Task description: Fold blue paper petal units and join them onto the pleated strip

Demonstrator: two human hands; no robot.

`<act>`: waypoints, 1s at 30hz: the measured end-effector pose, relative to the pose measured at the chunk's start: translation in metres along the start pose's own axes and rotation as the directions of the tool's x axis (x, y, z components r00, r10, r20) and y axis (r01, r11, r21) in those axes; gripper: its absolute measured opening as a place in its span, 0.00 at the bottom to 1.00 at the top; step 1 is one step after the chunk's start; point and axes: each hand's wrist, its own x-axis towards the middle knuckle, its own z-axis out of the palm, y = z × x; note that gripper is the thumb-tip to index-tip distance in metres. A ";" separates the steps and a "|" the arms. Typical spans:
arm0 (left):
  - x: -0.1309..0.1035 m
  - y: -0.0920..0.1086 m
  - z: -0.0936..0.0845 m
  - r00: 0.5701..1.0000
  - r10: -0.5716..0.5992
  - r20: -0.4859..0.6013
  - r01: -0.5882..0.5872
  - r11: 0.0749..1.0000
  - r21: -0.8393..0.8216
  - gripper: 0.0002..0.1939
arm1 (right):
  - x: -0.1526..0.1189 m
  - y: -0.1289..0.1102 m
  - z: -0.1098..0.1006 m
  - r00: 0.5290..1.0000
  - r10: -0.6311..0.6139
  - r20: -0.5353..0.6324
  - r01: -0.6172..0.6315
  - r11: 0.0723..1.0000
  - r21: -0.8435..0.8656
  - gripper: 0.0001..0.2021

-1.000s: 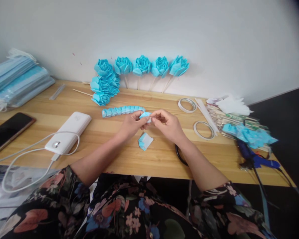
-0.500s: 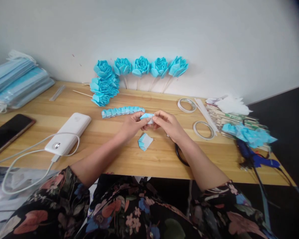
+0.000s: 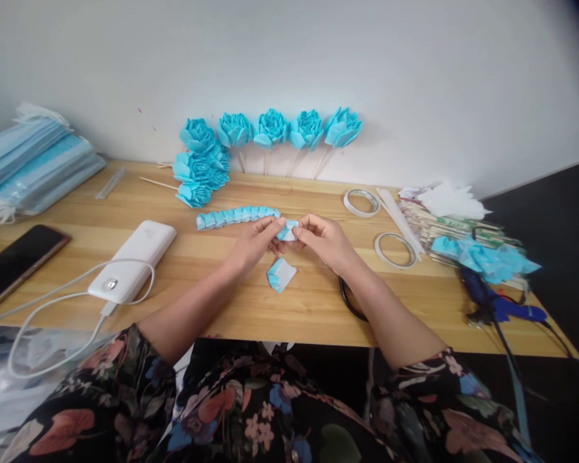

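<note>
Between my two hands is a small folded blue-and-white petal piece (image 3: 287, 231), apparently of thin fabric or paper. My left hand (image 3: 259, 241) pinches its left end, the thumb lying on top. At the right end, my right hand (image 3: 322, 241) grips it between thumb and fingers. Just below on the table lies another folded petal piece (image 3: 281, 274), blue on one side and whitish on the other. Behind my left hand runs a row of overlapping folded blue petals (image 3: 236, 217). The undersides of my fingers are partly hidden.
Blue flowers on sticks (image 3: 271, 127) lean on the wall, others lie piled (image 3: 200, 167). At left are face masks (image 3: 33, 161), a phone (image 3: 22, 267) and a power bank (image 3: 132, 260). Tape rolls (image 3: 394, 250), a blue glue gun (image 3: 506, 307) and a black ring-shaped item (image 3: 350, 301) are right.
The piece in my hands has been folded or turned: a blue top with a point before, now a narrower blue-and-white strip. My left thumb has shifted up over it.
</note>
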 end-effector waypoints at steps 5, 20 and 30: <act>0.001 -0.001 -0.001 0.999 0.009 -0.047 -0.006 0.998 0.055 0.17 | 0.000 0.002 -0.001 1.000 -0.011 0.019 0.012 0.998 -0.060 0.11; 0.003 0.000 -0.002 0.998 0.046 -0.032 -0.042 0.993 0.112 0.15 | 0.000 -0.002 0.001 1.000 -0.015 0.009 0.015 0.998 -0.061 0.11; 0.001 0.002 -0.001 0.999 0.031 -0.011 -0.029 0.989 0.147 0.14 | 0.000 0.004 0.001 0.999 -0.035 -0.028 0.032 0.996 -0.085 0.10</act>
